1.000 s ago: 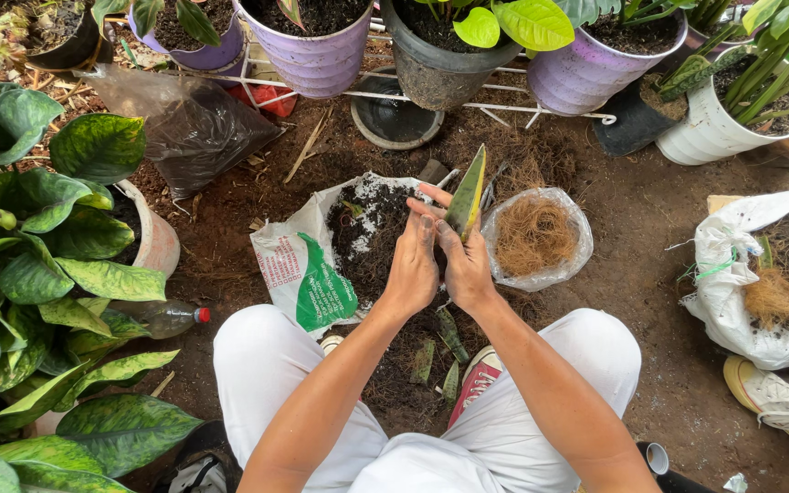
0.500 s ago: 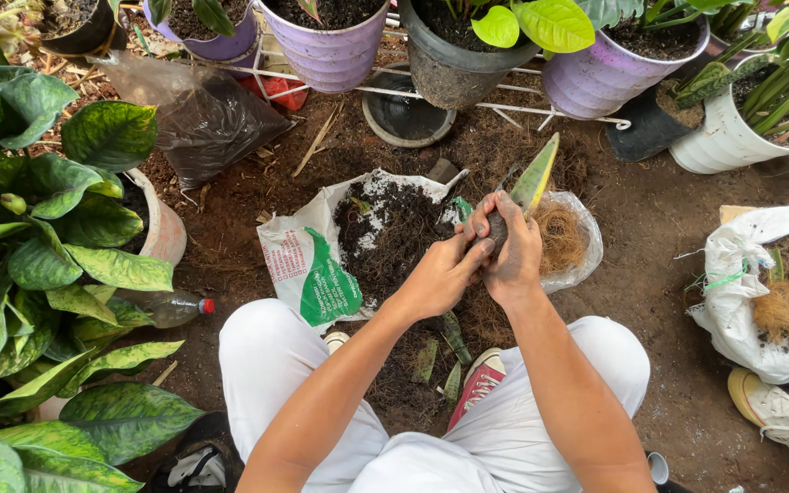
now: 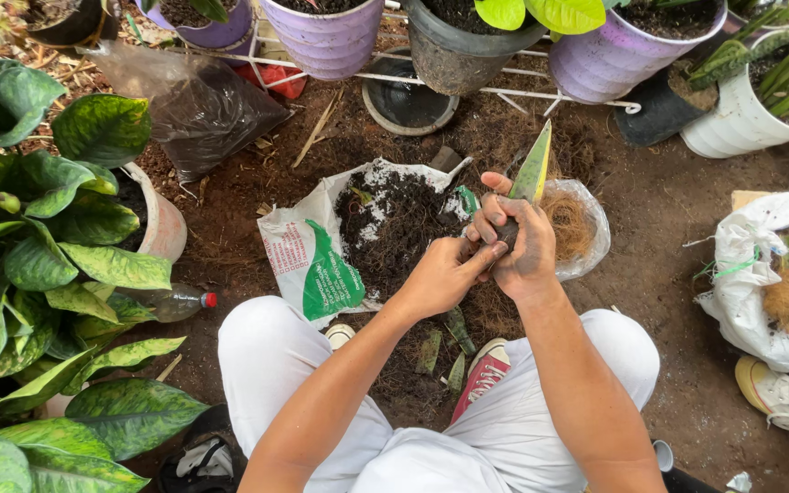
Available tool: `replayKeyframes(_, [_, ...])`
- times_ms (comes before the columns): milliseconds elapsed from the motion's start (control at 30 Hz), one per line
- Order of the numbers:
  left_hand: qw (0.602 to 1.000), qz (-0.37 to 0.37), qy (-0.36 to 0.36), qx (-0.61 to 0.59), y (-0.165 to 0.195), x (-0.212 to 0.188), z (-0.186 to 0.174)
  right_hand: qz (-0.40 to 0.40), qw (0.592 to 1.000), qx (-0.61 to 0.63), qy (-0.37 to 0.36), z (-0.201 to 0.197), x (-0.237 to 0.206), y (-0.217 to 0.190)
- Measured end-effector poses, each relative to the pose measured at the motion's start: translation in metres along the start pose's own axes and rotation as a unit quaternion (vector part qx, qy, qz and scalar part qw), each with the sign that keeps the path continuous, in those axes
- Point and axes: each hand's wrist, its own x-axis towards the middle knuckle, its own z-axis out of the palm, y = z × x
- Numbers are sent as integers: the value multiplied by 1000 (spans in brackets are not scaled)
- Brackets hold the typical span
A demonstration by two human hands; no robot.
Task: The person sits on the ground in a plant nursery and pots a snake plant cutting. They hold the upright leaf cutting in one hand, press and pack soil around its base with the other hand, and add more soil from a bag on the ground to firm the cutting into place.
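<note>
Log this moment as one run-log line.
right hand: holds leaf cutting upright | left hand: touching cutting's base | below: open soil bag | right: fibre bag

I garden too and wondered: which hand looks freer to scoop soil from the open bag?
Probably the left hand: it only touches the leaf cutting's base and sits nearest the soil bag. The right hand grips the cutting.

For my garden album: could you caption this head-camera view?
Seated on bare soil, right hand grips a pointed green leaf cutting; left hand touches its base above an open soil bag.
</note>
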Motion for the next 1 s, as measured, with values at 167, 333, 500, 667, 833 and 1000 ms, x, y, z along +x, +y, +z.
replayKeyframes(167, [992,64,-80,-76,-5,2,-7,-27,997,54,-47,-6,6,-6])
replayKeyframes(333, [999,40,10,25,-3,0,-8,-17,999,-2,44,8,8,-1])
replayKeyframes(500, [982,86,65,153,-1,-1,-5,9,999,0,38,6,7,-3])
replayKeyframes(667, [981,77,40,175,3,5,-8,-23,999,14,-22,-7,13,-2])
replayKeyframes(833, [980,85,40,173,9,4,-6,-59,997,-9,-43,-9,12,-3])
replayKeyframes(1000, [982,38,35,183,11,2,-8,-60,997,-50,-21,1,10,-4])
